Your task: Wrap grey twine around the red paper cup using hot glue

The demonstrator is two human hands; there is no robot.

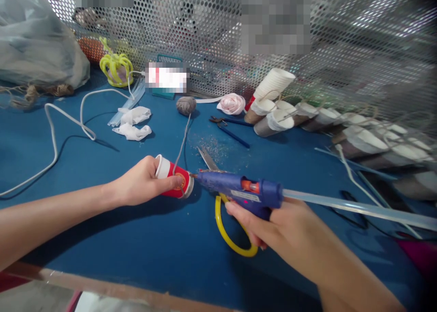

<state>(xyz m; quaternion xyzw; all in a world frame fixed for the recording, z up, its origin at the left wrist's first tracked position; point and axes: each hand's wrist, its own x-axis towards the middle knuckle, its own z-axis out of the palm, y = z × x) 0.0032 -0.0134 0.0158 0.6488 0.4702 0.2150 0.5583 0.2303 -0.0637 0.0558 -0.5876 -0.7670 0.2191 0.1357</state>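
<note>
My left hand [145, 180] grips a red and white paper cup [165, 168] lying on its side, its base toward the right. Under my left thumb, a strand of grey yarn [185, 137] lies against the cup and runs back to a small yarn ball [186, 106]. Wrapped around the handle of a blue hot glue gun [235, 187] is my right hand [273, 221]. The nozzle is at the cup's base edge; whether it touches I cannot tell. A clear glue stick [341, 205] sticks out from the gun's rear. Yellow-handled scissors [218, 221] lie partly hidden beneath the gun.
Blue-handled pliers [232, 132] and a pink ribbon roll [232, 103] lie farther back. Several wrapped cups [275, 122] line the right side. At left are a white cable [53, 134], white scraps [133, 123], a yellow basket-like ornament [116, 68] and a plastic bag [37, 39]. Perforated metal mesh [211, 39] stands behind.
</note>
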